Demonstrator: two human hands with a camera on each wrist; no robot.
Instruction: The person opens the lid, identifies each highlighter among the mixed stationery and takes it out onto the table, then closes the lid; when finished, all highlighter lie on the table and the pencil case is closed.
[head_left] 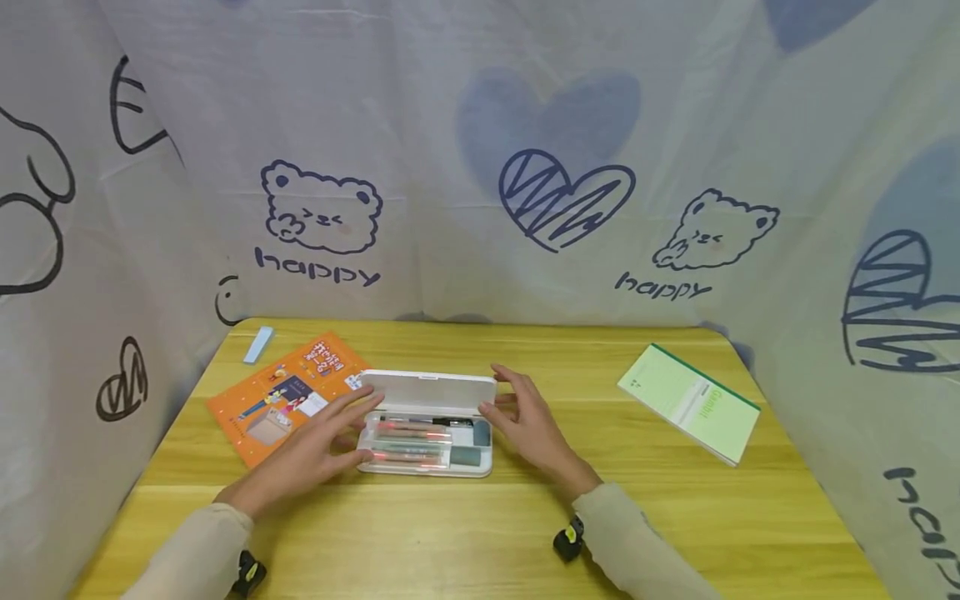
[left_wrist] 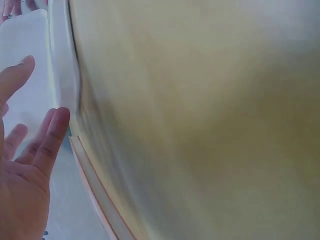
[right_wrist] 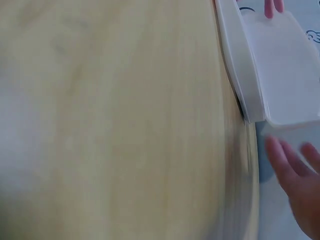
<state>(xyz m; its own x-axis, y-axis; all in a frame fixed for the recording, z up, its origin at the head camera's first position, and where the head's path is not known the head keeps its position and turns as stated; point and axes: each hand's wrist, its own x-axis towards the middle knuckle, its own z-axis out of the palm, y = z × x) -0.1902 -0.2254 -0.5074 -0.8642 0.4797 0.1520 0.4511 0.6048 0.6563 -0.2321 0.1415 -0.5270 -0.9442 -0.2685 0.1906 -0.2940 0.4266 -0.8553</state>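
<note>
A white pencil case lies on the table with its lid raised toward the back. Inside are several pens in clear packaging, a dark pen and a grey-green piece. My left hand is at the case's left side, fingers extended. In the left wrist view its fingertips are right at the side of the case. On the other side, my right hand has its fingers loosely spread by the lid's right corner. The right wrist view shows those fingers just off the case's end.
An orange book lies to the left, partly behind my left hand. Beyond it is a small light-blue strip. A green notebook lies at the right. Printed cloth hangs around the table's back and sides.
</note>
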